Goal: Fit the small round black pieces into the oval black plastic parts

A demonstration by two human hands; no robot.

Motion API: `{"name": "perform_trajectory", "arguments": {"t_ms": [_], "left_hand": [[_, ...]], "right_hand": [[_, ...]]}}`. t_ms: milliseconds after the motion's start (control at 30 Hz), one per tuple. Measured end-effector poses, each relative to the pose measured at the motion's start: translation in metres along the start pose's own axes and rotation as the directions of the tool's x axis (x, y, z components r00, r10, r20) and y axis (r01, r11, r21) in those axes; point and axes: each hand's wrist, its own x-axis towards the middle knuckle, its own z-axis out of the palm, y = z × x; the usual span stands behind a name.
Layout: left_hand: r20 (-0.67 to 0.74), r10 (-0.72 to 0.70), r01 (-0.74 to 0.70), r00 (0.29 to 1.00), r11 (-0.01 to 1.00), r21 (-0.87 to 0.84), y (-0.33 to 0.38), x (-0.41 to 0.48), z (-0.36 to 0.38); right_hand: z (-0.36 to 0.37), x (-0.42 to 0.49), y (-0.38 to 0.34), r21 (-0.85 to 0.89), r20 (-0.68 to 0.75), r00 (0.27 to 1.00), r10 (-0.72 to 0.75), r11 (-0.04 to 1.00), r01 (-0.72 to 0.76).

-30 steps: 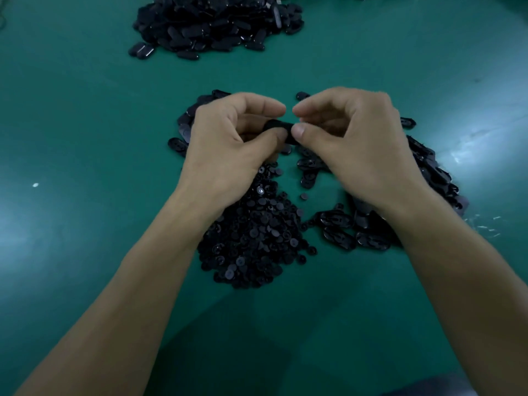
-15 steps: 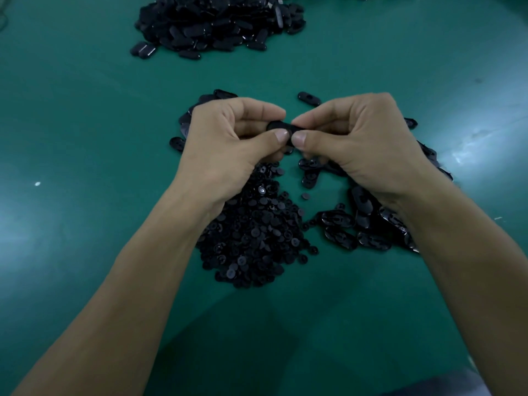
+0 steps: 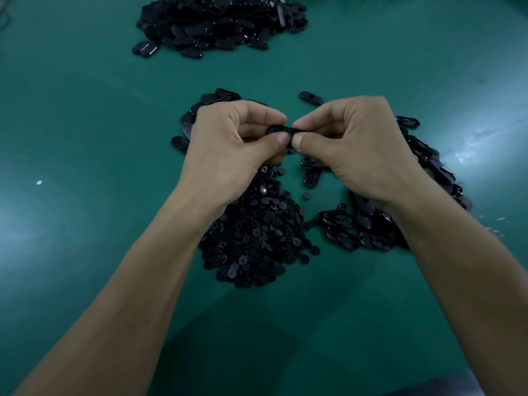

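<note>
One oval black plastic part (image 3: 281,129) is held level above the green table, between both hands. My left hand (image 3: 231,144) pinches its left end between thumb and forefinger. My right hand (image 3: 354,144) pinches its right end the same way; the two thumb tips nearly touch. Whether a round piece sits in the part is hidden by the fingers. Below the left hand lies a heap of small round black pieces (image 3: 257,232). Loose oval parts (image 3: 343,224) spread under and right of the right wrist.
A large pile of oval black parts (image 3: 220,24) lies at the far edge of the green table (image 3: 85,124). A single oval part (image 3: 311,98) lies just beyond the hands. More ovals (image 3: 200,110) sit behind the left hand.
Both hands stayed together on the oval part and shifted slightly; the right hand moved a little toward me and right, and its thumb now presses closer to the left thumb.
</note>
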Motion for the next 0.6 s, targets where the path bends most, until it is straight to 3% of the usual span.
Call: {"name": "perform_trajectory", "arguments": {"t_ms": [533, 600], "left_hand": [[-0.039, 0.16, -0.145, 0.986, 0.955, 0.259, 0.005, -0.002, -0.004], [-0.079, 0.157, -0.129, 0.985, 0.951, 0.282, -0.002, 0.001, -0.005]], "right_hand": [[-0.004, -0.005, 0.001, 0.076, 0.053, 0.995, -0.081, 0.994, 0.077], [-0.002, -0.003, 0.009, -0.022, 0.071, 0.996, -0.046, 0.999, 0.048]]}}
